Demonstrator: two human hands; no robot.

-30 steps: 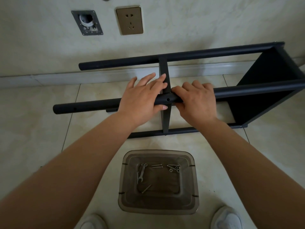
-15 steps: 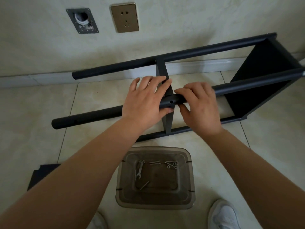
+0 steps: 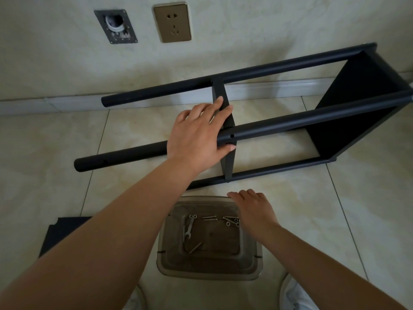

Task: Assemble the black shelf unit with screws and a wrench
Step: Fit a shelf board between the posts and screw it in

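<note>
Left hand [image 3: 196, 136] grips the near tube [image 3: 279, 125] at frame centre, steadying the shelf [image 3: 228, 121] beside an unfilled screw hole [image 3: 232, 136]. Right hand [image 3: 254, 208], loosely open and holding nothing, hovers over the tub [image 3: 207, 268] at lower centre holding screws [image 3: 230, 219] and wrench [image 3: 188, 229]; the frame looks roughly half-built, with another panel [image 3: 60, 233] unused at lower left.

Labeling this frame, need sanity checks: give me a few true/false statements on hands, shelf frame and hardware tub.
1. The left hand holds the near pole of the shelf frame. True.
2. The right hand grips the same pole. False: it hovers over the far right rim of the plastic tub, holding nothing.
3. The wrench lies in the tub. True.
4. A screw already fills the hole beside the left thumb. False: the hole is empty.
5. The screws lie loose on the floor tiles. False: they are in the tub.
</note>
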